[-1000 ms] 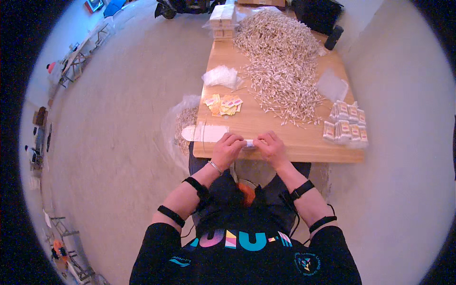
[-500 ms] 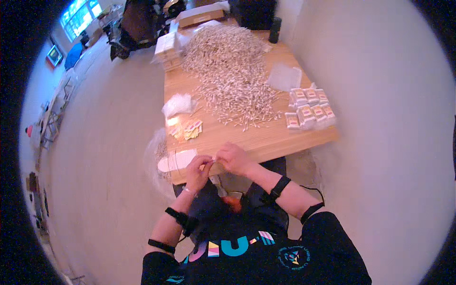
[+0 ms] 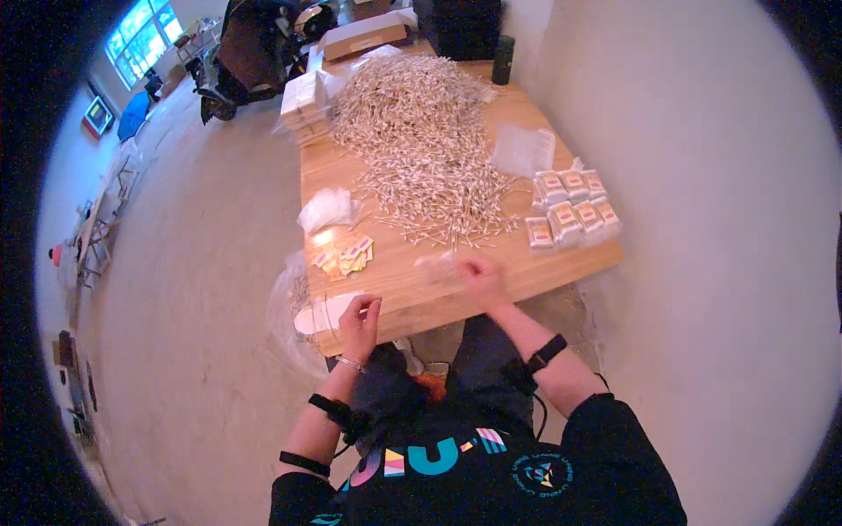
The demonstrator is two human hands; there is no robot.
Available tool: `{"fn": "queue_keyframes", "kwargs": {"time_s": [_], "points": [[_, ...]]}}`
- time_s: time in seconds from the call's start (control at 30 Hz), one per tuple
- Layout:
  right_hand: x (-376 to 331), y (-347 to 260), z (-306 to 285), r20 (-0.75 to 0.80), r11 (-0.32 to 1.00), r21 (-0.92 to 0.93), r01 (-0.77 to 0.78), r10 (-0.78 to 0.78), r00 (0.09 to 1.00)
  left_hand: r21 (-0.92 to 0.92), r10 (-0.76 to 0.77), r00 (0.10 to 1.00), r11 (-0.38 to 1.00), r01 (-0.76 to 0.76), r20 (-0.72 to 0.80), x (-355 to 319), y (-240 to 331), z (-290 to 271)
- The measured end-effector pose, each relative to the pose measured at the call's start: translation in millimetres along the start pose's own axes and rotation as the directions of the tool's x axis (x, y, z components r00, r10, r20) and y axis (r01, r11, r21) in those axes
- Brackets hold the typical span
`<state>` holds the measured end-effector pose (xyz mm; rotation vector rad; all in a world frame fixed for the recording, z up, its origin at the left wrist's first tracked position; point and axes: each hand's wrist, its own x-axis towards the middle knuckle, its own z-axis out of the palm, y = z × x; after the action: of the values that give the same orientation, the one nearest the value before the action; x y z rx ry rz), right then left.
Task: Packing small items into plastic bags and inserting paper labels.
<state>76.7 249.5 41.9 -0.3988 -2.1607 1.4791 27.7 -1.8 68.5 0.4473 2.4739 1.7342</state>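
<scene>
As the head view looks down on the near end of a wooden desk (image 3: 539, 270), both hands appear well apart from each other. The left hand (image 3: 360, 324) is above the desk's near edge, its fingers curled and the thumb close to the forefinger; nothing is visible between them, and whether the tips touch cannot be told. Just beside it lies a white strip (image 3: 310, 321) with a rounded left end. The right hand (image 3: 481, 280), softened by blur, has its fingers bent and pinches a clear plastic bag (image 3: 433, 268), which extends leftward over bare wood, in front of a heap of cotton swabs (image 3: 412, 131); the bag's contents are too blurred to make out.

Left of the heap, a pile of translucent sachets (image 3: 326, 210) lies behind a scatter of yellow-and-white cards (image 3: 354, 253); farther back stands a stack of white boxes (image 3: 304, 103). To the right, filled swab packets (image 3: 566, 221) bearing yellow-and-white labels are grouped in two rows near the desk's right edge, with a flat translucent sheet (image 3: 524, 149) just behind them. At the far end are a black cylinder (image 3: 503, 60), upright, and a long cardboard box (image 3: 363, 39). A metal bracelet (image 3: 351, 363) encircles the left wrist.
</scene>
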Motion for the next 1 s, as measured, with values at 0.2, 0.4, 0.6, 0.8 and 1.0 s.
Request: {"fn": "queue_keyframes", "kwargs": {"time_s": [0.2, 0.4, 0.6, 0.8, 1.0], "points": [[28, 72, -67, -0.497, 0.872, 0.404, -0.276, 0.462, 0.735, 0.090, -0.177, 0.972, 0.982, 0.164, 0.154, -13, -57, -11], [33, 73, -86, -0.518, 0.772, 0.501, -0.391, 0.629, 0.580, 0.117, -0.212, 0.963, 0.974, 0.194, 0.164, -4, -59, -9], [30, 75, -49, -0.865, 0.776, -0.219, -0.592, 0.126, 0.485, -0.131, -0.342, 0.919, 0.920, 0.370, 0.196, -1, -86, -17], [52, 26, 12, -0.151, 0.973, -0.124, -0.196, 0.177, 0.973, -0.167, -0.407, 0.869, 0.871, 0.462, 0.281, 10, -61, -22], [108, -69, 142, 0.439, 0.961, -0.276, 0.010, 0.118, 0.891, -0.083, -0.365, 0.878, 0.909, 0.407, 0.311, 12, -59, -26]]}}
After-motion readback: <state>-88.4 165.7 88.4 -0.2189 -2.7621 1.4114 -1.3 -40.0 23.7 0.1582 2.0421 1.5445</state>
